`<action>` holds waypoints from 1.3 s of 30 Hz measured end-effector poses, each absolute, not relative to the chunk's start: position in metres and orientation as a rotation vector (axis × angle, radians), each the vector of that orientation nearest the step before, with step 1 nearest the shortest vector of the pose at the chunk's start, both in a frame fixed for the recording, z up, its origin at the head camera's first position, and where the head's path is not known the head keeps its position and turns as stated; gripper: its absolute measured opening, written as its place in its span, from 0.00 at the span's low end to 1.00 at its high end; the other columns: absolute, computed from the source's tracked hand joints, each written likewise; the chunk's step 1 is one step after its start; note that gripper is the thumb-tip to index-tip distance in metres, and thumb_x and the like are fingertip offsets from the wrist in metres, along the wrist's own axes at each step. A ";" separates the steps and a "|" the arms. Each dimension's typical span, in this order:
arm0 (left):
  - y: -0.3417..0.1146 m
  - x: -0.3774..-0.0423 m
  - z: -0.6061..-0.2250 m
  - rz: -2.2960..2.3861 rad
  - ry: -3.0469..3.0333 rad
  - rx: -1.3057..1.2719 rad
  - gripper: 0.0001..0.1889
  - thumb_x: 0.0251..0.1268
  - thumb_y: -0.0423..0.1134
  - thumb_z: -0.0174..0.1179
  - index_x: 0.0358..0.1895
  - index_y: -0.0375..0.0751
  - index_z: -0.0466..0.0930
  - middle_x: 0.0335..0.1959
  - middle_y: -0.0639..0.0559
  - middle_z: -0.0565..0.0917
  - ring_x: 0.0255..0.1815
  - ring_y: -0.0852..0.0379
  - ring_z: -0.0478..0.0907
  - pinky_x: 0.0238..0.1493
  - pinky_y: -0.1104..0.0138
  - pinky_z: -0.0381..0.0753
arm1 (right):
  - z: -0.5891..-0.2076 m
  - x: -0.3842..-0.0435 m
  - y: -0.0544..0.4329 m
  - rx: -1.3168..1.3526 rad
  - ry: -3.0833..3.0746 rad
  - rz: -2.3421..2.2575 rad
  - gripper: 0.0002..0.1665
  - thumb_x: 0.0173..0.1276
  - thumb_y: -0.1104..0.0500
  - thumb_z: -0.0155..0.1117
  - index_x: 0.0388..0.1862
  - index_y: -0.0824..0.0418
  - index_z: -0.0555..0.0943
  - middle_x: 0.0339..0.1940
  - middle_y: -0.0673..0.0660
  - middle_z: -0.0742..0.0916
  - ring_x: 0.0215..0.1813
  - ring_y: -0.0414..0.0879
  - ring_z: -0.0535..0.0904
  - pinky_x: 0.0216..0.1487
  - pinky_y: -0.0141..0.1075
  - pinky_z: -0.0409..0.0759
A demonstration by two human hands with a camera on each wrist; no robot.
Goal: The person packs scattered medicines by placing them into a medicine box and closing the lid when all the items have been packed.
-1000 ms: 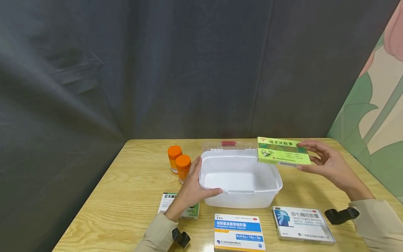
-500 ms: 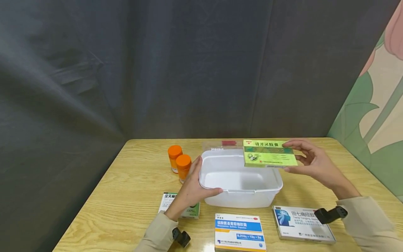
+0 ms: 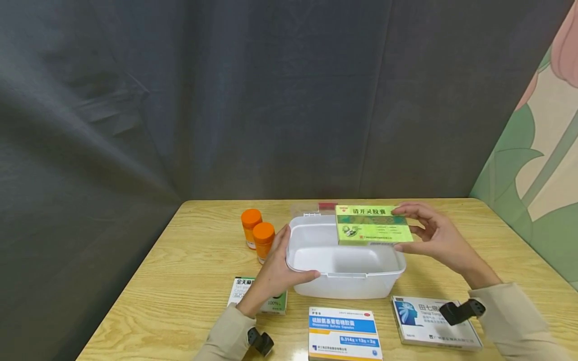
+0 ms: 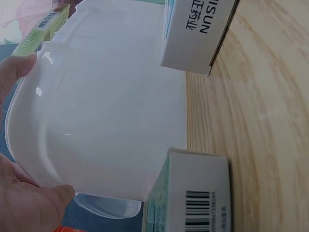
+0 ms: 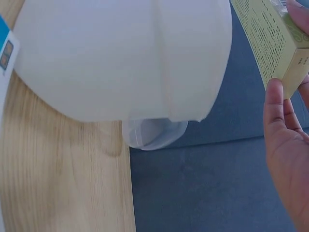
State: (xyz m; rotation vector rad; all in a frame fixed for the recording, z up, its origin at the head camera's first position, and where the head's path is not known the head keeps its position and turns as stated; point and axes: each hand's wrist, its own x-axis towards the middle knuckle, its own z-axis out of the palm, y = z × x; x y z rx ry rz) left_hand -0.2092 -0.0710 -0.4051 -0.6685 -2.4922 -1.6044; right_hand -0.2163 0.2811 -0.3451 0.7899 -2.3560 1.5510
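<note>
A white plastic storage box [image 3: 347, 286] stands on the table with its top open. My left hand [image 3: 275, 265] grips its left end, the thumb on the front rim and the fingers along the side. In the left wrist view the thumb and fingers of that hand touch the rim of the box [image 4: 106, 96]. Over the right part of the box, my right hand [image 3: 435, 238] pinches a green-yellow medicine box [image 3: 372, 225] by its right end, thumb below and fingers above. The right wrist view shows the medicine box [image 5: 265, 43] apart from the storage box [image 5: 125, 58].
Two orange bottles [image 3: 263, 239] stand left of the storage box. In front lie a white-and-green medicine box [image 3: 276, 304], partly behind my left wrist, a blue-and-white one [image 3: 344, 333] and a white one [image 3: 433, 326]. A clear lid with a red latch [image 3: 327, 206] lies behind.
My right hand has moved left and slightly down, carrying the green-yellow medicine box from beside the storage box's right end to over its opening. The left hand has stayed in place.
</note>
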 end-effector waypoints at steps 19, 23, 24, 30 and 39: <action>-0.067 -0.209 -0.404 -1.590 -2.517 -0.625 0.59 0.43 0.51 0.77 0.78 0.43 0.48 0.77 0.43 0.47 0.64 0.37 0.64 0.58 0.45 0.72 | -0.354 -0.218 0.257 0.831 -2.387 1.608 0.35 0.51 0.72 0.75 0.59 0.66 0.74 0.64 0.57 0.69 0.60 0.42 0.69 0.56 0.24 0.72; -0.066 -0.207 -0.402 -1.573 -2.549 -0.597 0.60 0.44 0.50 0.77 0.78 0.42 0.46 0.77 0.45 0.46 0.67 0.39 0.61 0.61 0.46 0.69 | -0.357 -0.219 0.252 0.838 -2.397 1.604 0.34 0.52 0.70 0.76 0.59 0.65 0.75 0.64 0.58 0.70 0.60 0.42 0.69 0.55 0.25 0.72; -0.065 -0.207 -0.402 -1.572 -2.552 -0.596 0.60 0.45 0.50 0.77 0.78 0.42 0.46 0.78 0.44 0.46 0.67 0.39 0.61 0.61 0.46 0.69 | -0.357 -0.220 0.251 0.837 -2.403 1.600 0.34 0.52 0.70 0.76 0.59 0.65 0.75 0.64 0.57 0.70 0.60 0.42 0.70 0.55 0.25 0.72; -0.064 -0.207 -0.402 -1.600 -2.538 -0.606 0.60 0.44 0.51 0.77 0.78 0.42 0.45 0.77 0.43 0.46 0.66 0.39 0.63 0.60 0.47 0.71 | -0.356 -0.221 0.246 0.831 -2.442 1.549 0.34 0.52 0.67 0.78 0.59 0.62 0.76 0.64 0.56 0.71 0.60 0.41 0.70 0.55 0.25 0.72; -0.062 -0.206 -0.399 -1.575 -2.570 -0.585 0.60 0.45 0.51 0.76 0.78 0.42 0.44 0.78 0.46 0.45 0.72 0.43 0.55 0.65 0.47 0.63 | -0.353 -0.224 0.238 0.837 -2.473 1.533 0.35 0.49 0.65 0.79 0.58 0.61 0.76 0.65 0.58 0.71 0.61 0.41 0.68 0.55 0.25 0.73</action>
